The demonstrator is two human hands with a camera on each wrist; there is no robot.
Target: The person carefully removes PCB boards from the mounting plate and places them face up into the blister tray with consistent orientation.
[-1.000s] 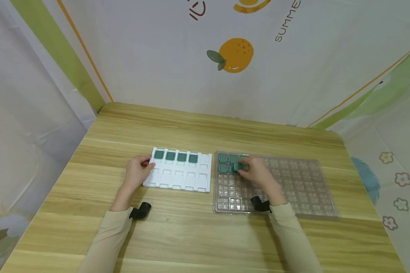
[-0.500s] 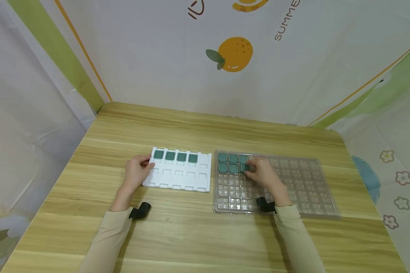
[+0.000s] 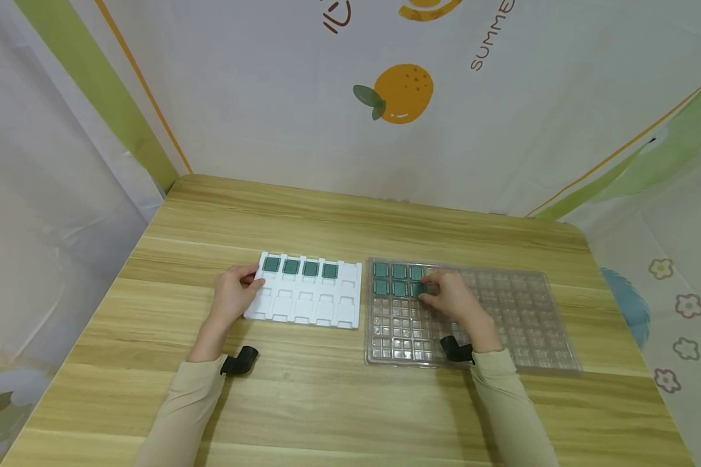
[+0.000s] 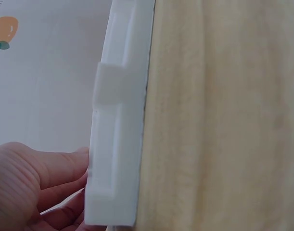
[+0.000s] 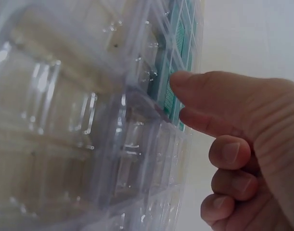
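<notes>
My left hand (image 3: 233,294) grips the left edge of a white plastic tray (image 3: 312,283), thumb on top. Four-sided green circuit boards (image 3: 291,266) fill most of the tray's far row, and its near row holds none. To the right lies a clear plastic tray (image 3: 403,331) with many small compartments. Green boards occupy two rows at its far left corner. My right hand (image 3: 451,295) pinches a green circuit board (image 3: 416,289) at the third compartment of the second row. In the right wrist view, thumb and index finger meet at that board (image 5: 169,101), partly hiding it.
Both trays lie on a wooden table (image 3: 327,415), with a narrow gap between them. Behind the table hangs a printed curtain (image 3: 304,130). A black wrist mount (image 3: 241,360) juts from the left sleeve, and another black mount (image 3: 457,350) overhangs the clear tray.
My right hand has moved a little right, bringing the green circuit board from over the second compartment down into the third of the second row. My left hand has stayed at the white tray.
</notes>
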